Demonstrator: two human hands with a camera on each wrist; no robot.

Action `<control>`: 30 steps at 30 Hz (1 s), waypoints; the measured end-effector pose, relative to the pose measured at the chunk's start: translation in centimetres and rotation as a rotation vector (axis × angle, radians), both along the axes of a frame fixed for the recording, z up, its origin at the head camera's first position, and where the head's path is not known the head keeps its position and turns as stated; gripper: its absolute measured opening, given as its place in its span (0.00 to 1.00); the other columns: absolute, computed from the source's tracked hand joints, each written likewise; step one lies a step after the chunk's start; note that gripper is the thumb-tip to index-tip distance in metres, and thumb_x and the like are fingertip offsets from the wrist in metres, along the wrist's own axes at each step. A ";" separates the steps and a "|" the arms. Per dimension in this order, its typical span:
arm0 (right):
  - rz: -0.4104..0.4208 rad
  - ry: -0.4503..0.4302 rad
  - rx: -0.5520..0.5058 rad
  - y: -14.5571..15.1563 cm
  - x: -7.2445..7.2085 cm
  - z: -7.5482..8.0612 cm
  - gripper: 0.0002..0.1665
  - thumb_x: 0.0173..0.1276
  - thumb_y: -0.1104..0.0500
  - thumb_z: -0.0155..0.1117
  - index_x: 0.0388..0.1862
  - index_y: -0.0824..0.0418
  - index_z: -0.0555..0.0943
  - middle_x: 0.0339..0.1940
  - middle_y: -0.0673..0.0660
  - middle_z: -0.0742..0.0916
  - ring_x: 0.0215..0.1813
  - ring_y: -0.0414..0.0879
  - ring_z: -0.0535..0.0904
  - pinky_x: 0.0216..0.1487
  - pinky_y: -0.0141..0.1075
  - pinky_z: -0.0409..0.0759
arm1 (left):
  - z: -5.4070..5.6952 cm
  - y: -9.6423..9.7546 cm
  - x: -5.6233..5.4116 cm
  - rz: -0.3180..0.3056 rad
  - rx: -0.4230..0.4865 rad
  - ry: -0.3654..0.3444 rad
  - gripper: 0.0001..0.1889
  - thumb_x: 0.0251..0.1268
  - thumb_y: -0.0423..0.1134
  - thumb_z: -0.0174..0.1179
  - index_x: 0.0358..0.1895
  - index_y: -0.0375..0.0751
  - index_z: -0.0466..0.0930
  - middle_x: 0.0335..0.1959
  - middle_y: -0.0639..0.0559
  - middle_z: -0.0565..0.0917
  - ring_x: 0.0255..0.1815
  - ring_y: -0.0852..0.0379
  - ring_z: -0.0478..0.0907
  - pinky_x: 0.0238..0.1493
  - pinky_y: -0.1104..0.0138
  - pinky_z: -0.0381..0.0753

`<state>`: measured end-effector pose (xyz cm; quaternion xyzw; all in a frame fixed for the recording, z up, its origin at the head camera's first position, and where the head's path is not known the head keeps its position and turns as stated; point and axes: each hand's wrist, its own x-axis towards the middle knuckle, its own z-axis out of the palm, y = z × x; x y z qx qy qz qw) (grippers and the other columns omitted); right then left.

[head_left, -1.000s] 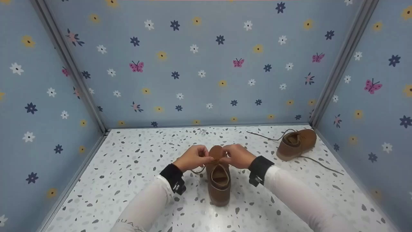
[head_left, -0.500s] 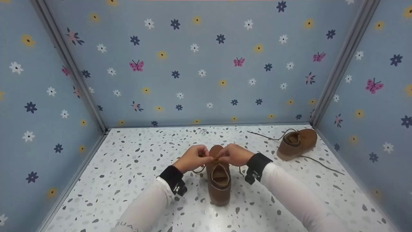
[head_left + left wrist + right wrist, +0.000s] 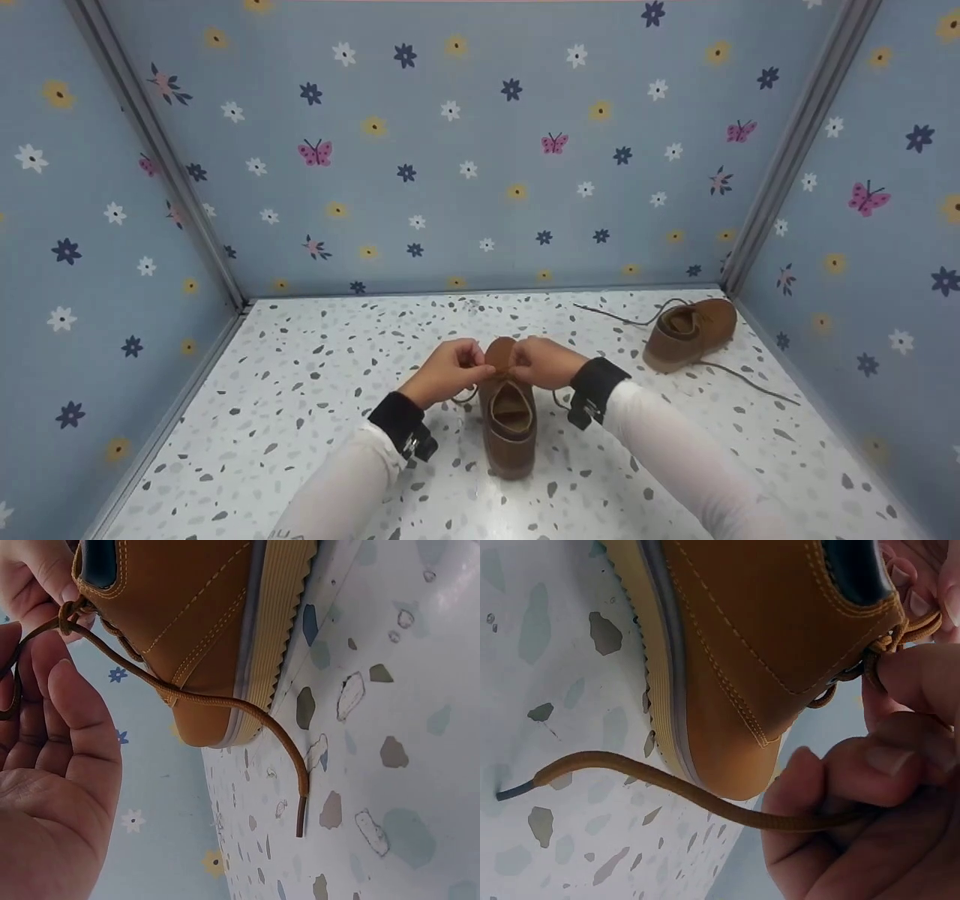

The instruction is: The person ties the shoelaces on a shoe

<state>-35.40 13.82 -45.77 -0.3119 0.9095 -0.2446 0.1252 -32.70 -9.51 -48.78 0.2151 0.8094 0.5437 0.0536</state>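
A brown lace-up shoe (image 3: 511,450) stands upright on the floor, toe pointing away from me. Over its front, my left hand (image 3: 446,371) pinches a bend of the lace (image 3: 217,700) between thumb and forefinger; the loose end trails past the shoe's side to the floor. My right hand (image 3: 550,362) is opposite, its thumb and finger pinching lace close to the knot (image 3: 67,615). Another lace end (image 3: 630,769) runs out from under the right hand's curled fingers. In the head view, the hands hide most of the knot.
A second brown shoe (image 3: 690,337) sits at the back right near the corner, its laces (image 3: 750,382) spread loose on both sides. Flower-printed panels (image 3: 480,150) enclose the speckled white floor (image 3: 315,390) at the back, left and right.
My right hand has shifted left, closer to the left hand over the knot, then back slightly. A lace end now shows below the right wrist. The left hand and both shoes stay nearly in place.
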 end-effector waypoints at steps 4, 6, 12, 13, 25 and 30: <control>-0.035 0.002 0.009 -0.1 0.1 -0.1 0.07 0.73 0.59 0.64 0.34 0.60 0.83 0.28 0.49 0.82 0.30 0.40 0.76 0.33 0.32 0.75 | -0.1 0.0 0.3 0.004 0.010 -0.005 0.09 0.69 0.37 0.68 0.35 0.41 0.76 0.25 0.58 0.77 0.26 0.63 0.75 0.30 0.71 0.75; -0.062 0.003 0.006 -0.1 0.2 -0.2 0.08 0.73 0.58 0.64 0.32 0.59 0.82 0.27 0.48 0.81 0.29 0.40 0.76 0.32 0.32 0.75 | -0.1 0.1 0.4 0.007 0.018 -0.001 0.07 0.69 0.37 0.68 0.38 0.39 0.78 0.27 0.55 0.80 0.27 0.62 0.76 0.31 0.71 0.76; -0.140 0.003 -0.031 -0.1 0.5 -0.7 0.10 0.72 0.56 0.65 0.30 0.57 0.80 0.27 0.48 0.80 0.29 0.41 0.75 0.31 0.33 0.73 | -0.4 0.3 0.6 0.010 -0.002 0.023 0.06 0.69 0.37 0.68 0.42 0.39 0.86 0.30 0.52 0.86 0.29 0.63 0.79 0.32 0.72 0.79; -0.146 0.010 -0.036 -0.1 0.6 -0.8 0.10 0.72 0.56 0.65 0.30 0.56 0.80 0.27 0.48 0.80 0.30 0.41 0.75 0.32 0.33 0.73 | -0.4 0.3 0.6 0.010 -0.006 0.024 0.05 0.69 0.37 0.68 0.41 0.40 0.87 0.30 0.52 0.86 0.29 0.63 0.80 0.32 0.71 0.80; -0.221 0.053 -0.162 -0.3 1.2 -2.3 0.13 0.73 0.55 0.65 0.28 0.54 0.76 0.28 0.48 0.78 0.31 0.42 0.74 0.35 0.35 0.73 | -1.1 0.2 1.0 -0.005 0.015 0.012 0.04 0.68 0.39 0.69 0.39 0.42 0.89 0.27 0.58 0.85 0.26 0.65 0.78 0.29 0.71 0.78; -0.219 0.034 -0.249 -0.4 1.3 -2.7 0.10 0.73 0.58 0.65 0.30 0.56 0.78 0.29 0.48 0.78 0.32 0.42 0.73 0.36 0.35 0.73 | -1.1 0.4 1.4 0.005 0.007 0.031 0.04 0.68 0.39 0.68 0.39 0.44 0.89 0.28 0.59 0.86 0.28 0.65 0.79 0.32 0.71 0.79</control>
